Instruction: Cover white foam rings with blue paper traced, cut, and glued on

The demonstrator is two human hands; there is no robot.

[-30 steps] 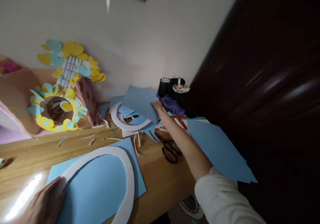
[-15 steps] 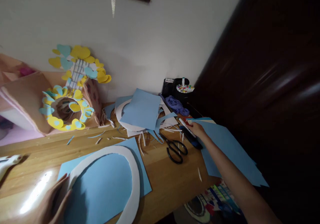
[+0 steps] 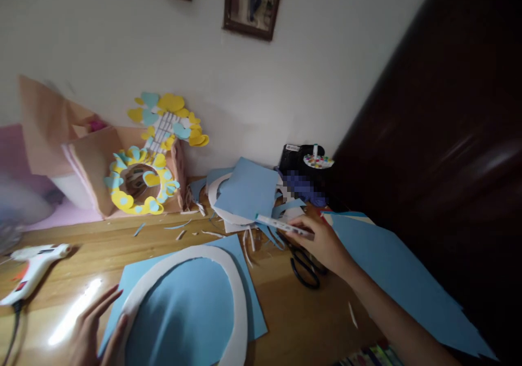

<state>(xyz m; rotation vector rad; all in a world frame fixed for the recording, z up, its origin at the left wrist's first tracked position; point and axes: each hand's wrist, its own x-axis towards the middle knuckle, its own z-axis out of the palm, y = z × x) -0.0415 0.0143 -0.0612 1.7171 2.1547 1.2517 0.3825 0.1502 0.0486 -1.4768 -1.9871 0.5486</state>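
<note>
My right hand (image 3: pixel 322 243) is closed round a thin white marker pen (image 3: pixel 281 225), held level above the black scissors (image 3: pixel 305 265) on the wooden table (image 3: pixel 81 235). My left hand (image 3: pixel 95 330) lies with fingers spread at the lower left, touching the edge of a white oval paper ring (image 3: pixel 228 271). The ring rests on light blue sheets (image 3: pixel 183 311) in front of me.
A white glue gun (image 3: pixel 30 265) lies at the left. A cardboard guitar craft with yellow and blue hearts (image 3: pixel 150 165) leans on the wall. More blue paper and a white ring (image 3: pixel 247 192) are piled behind, by a black marker holder (image 3: pixel 310 165). A large blue sheet (image 3: pixel 391 279) overhangs the right edge.
My right hand left the blue sheet at the back, reached to the right side of the table, picked up the white pen and lifted it over the scissors. The view tilted up and left.
</note>
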